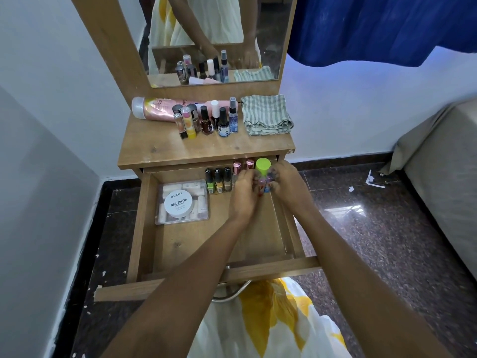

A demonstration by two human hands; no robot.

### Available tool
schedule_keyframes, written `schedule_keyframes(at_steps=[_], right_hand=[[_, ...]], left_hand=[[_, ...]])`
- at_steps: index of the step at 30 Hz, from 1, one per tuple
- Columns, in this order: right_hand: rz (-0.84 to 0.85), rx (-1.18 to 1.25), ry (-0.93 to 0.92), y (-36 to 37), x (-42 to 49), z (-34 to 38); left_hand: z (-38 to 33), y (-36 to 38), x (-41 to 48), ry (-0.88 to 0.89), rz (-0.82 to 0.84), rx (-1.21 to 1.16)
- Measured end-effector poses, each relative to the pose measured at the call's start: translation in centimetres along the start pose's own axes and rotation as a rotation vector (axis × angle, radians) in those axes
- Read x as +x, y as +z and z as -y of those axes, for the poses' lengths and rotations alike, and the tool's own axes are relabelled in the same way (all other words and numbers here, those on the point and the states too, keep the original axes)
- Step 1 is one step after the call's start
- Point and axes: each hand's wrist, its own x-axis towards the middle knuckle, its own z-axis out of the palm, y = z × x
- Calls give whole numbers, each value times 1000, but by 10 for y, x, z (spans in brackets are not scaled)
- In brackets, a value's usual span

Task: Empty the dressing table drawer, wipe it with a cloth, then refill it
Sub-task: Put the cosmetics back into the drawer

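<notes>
The wooden drawer (pixel 196 244) is pulled out below the dressing table top (pixel 160 148). Both my hands are at its back right corner. My left hand (pixel 244 195) and my right hand (pixel 286 182) are closed around a cluster of small bottles (pixel 264 183), one with a lime green cap (pixel 263 164). Three nail polish bottles (pixel 218 180) and two pink-capped ones (pixel 242 166) stand along the drawer's back. A clear box (pixel 182 202) with a white nail polish remover tub on it lies at the back left. A folded striped cloth (pixel 267 115) rests on the table top.
On the table top stand several small cosmetic bottles (pixel 206 121) in front of a pink tube (pixel 160 108) lying on its side. A mirror (pixel 214 40) rises behind. A white wall is at left, a sofa (pixel 444 182) at right, a blue curtain (pixel 382 27) above it.
</notes>
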Motion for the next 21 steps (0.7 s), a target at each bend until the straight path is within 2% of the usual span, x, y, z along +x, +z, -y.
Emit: schedule_keyframes(at_steps=[8, 12, 21], right_hand=[[-39, -1, -31, -9, 3, 15], [-77, 99, -88, -18, 11, 44], [-60, 199, -262, -14, 54, 123]], left_hand=[[-7, -17, -1, 45, -65, -66], [-12, -44, 5, 80, -176, -111], [8, -134, 41, 155, -408, -25]])
